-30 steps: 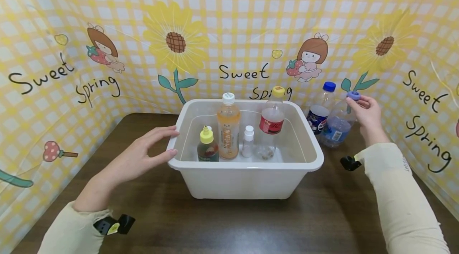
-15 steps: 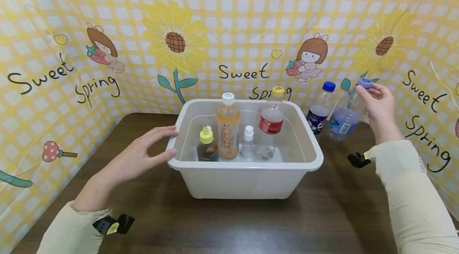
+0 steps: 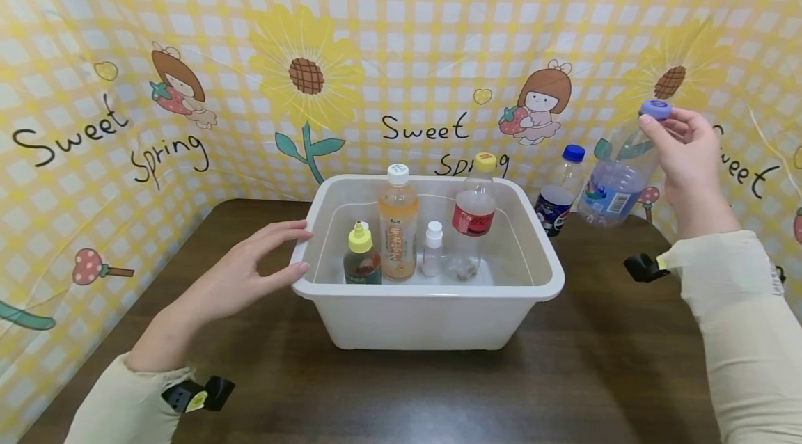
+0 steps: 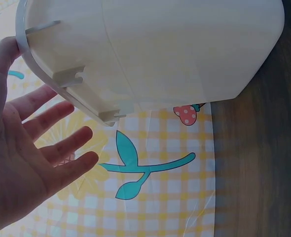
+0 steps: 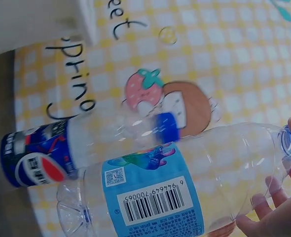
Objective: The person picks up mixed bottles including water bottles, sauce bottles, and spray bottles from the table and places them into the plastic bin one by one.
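Observation:
My right hand (image 3: 692, 155) pinches a clear plastic bottle (image 3: 612, 197) by its purple-blue cap (image 3: 655, 108). The bottle hangs slightly tilted, and its blue label (image 5: 153, 195) with a barcode shows in the right wrist view. Close to its left stands a Pepsi bottle (image 3: 554, 204) with a blue cap, on the table behind the tub. My left hand (image 3: 241, 277) touches the left rim of the white plastic tub (image 3: 420, 319), thumb and fingers apart. In the left wrist view the fingertips (image 4: 64, 108) lie by the rim, relaxed and fairly straight.
Inside the tub stand a yellow-capped squeeze bottle (image 3: 361, 259), an orange drink bottle (image 3: 398, 221), a small white-capped bottle (image 3: 433, 252) and a red-labelled bottle (image 3: 474, 211). A checked cloth (image 3: 401, 26) hangs behind the dark wooden table (image 3: 401, 395).
My right hand has lifted the blue-labelled bottle up and to the right, away from the Pepsi bottle. The left hand and the tub have stayed put.

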The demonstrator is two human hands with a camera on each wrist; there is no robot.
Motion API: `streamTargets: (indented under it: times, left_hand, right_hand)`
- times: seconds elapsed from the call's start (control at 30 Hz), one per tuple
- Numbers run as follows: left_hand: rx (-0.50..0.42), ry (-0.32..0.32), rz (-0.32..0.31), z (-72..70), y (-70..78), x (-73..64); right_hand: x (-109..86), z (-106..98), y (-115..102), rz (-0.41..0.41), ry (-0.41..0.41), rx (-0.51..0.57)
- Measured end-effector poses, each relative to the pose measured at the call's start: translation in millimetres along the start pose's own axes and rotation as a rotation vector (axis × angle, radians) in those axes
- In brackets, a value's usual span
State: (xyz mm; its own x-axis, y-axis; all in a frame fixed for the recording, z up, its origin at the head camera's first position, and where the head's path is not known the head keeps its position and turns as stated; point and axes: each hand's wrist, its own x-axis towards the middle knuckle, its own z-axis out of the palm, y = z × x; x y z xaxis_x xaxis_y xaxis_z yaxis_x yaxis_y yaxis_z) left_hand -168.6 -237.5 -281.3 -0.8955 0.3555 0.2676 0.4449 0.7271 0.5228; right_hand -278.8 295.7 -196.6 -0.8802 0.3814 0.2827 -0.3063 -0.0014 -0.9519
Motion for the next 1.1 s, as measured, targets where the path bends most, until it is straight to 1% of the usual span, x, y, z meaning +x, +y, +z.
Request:
streamTargets:
  times: [0.17, 0.4, 0.53, 0.7, 0.93, 1.1]
  left_hand:
    - [0.002, 0.002, 0.001, 0.4, -0.4, 0.2]
    - [-0.006, 0.001, -0.012, 1.0, 0.0, -0.3]
    - [-0.008, 0.003, -0.017, 1.2, 0.0, -0.6]
    - [-0.007, 0.004, -0.014, 1.3, 0.2, 0.3]
    - [-0.016, 0.0, -0.018, 1.0, 0.9, 0.0]
    - [-0.016, 0.0, -0.018, 1.2, 0.6, -0.3]
  right_hand:
    - [-2.7, 6.5, -15.0, -0.048, -0.04, 0.048]
    - [-7.2, 15.3, -32.4, -0.093, -0.142, 0.122]
    - [-10.7, 21.3, -41.5, -0.134, -0.18, 0.164]
    - [-16.8, 27.9, -53.3, -0.167, -0.235, 0.201]
    - [-26.1, 38.1, -67.2, -0.198, -0.313, 0.141]
    - [-35.7, 46.8, -71.2, -0.237, -0.419, 0.138]
